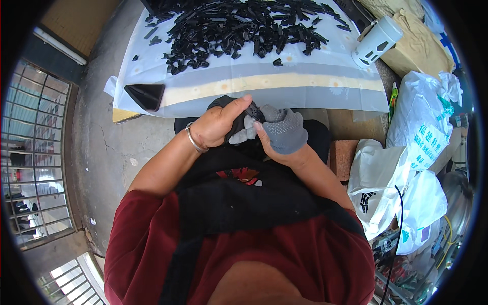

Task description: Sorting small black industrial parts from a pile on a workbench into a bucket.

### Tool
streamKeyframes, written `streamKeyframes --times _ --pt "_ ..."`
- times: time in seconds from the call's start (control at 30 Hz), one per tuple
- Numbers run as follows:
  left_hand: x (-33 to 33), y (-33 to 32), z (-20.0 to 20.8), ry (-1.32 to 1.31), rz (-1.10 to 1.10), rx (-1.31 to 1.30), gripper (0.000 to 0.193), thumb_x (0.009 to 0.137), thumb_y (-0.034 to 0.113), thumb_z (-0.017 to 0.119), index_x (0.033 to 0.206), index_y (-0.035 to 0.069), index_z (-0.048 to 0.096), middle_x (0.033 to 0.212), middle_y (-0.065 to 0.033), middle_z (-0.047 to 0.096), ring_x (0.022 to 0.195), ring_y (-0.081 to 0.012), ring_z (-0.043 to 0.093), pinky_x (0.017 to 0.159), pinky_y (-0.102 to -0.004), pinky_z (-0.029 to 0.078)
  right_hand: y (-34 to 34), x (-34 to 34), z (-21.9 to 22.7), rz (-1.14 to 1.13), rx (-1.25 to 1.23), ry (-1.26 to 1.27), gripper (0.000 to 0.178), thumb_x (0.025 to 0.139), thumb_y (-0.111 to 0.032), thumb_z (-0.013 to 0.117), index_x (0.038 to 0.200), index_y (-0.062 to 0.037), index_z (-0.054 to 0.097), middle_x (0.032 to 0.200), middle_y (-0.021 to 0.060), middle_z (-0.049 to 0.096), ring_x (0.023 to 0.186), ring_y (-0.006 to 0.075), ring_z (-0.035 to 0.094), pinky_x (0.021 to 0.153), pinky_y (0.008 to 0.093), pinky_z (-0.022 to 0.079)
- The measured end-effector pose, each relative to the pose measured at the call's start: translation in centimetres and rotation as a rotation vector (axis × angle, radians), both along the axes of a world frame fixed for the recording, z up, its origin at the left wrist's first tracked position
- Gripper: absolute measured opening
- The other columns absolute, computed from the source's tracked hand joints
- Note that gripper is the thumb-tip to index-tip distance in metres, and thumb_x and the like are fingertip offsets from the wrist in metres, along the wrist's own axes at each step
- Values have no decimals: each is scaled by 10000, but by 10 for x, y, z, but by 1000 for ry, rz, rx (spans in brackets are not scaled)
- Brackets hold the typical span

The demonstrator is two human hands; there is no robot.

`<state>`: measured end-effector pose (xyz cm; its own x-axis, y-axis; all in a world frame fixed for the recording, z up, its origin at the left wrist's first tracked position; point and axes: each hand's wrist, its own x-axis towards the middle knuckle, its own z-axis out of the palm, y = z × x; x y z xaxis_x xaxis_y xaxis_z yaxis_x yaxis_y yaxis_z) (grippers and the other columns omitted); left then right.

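Over my lap, at the table's near edge, my two hands meet around a small black plastic piece [255, 112]. My left hand [217, 122], in a dark glove with the thumb bare, is closed on it from the left, thumb on top. From the right, my right hand [282, 131], in a grey dotted glove that also leaves the thumb bare, presses its thumb against the piece's lower end. The grey fingertips curl around it and hide part of it. A big heap of similar black pieces [229, 33] lies farther off on the table.
A pale flowered cloth [305, 94] covers the table. On it are a dark phone [146, 96] at the left and a white tumbler [377, 41] at the right. White plastic bags [417, 119] and a brick-red block [344, 159] stand to my right; a barred window [38, 152] is leftward.
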<state>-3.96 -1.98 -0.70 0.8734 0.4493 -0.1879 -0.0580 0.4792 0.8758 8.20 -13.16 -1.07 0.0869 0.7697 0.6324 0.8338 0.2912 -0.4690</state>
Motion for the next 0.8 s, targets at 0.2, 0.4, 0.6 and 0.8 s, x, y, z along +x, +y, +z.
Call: streamKeyframes --times 0.2,0.4,0.6,0.8 --pt "-1 -9 1 100 -36 -186 395 909 298 428 1161 -1 486 1112 -83 555 983 -158 540 856 -273 430 -1 7 -25 97 112 150 217 781 -113 598 966 -4 566 897 114 594 806 287 558 697 355 434" --pt "5 -9 18 146 13 127 381 910 352 423 1024 22 573 922 -62 601 807 -124 554 730 -255 447 -7 16 -3 137 84 328 187 807 -152 581 944 -25 595 895 116 600 826 288 564 692 358 438" --pt "5 -2 37 263 -43 859 457 924 391 368 769 12 572 575 -30 530 511 -134 463 504 -283 397 -22 30 3 14 -117 68 156 775 -113 603 894 -13 597 752 113 591 686 283 568 619 339 441" --pt "11 -2 34 291 -59 916 411 935 338 380 800 -2 568 596 9 525 507 -70 416 477 -229 363 -26 36 1 -41 -70 0 175 776 -140 606 905 -23 609 786 107 608 701 268 577 627 340 439"
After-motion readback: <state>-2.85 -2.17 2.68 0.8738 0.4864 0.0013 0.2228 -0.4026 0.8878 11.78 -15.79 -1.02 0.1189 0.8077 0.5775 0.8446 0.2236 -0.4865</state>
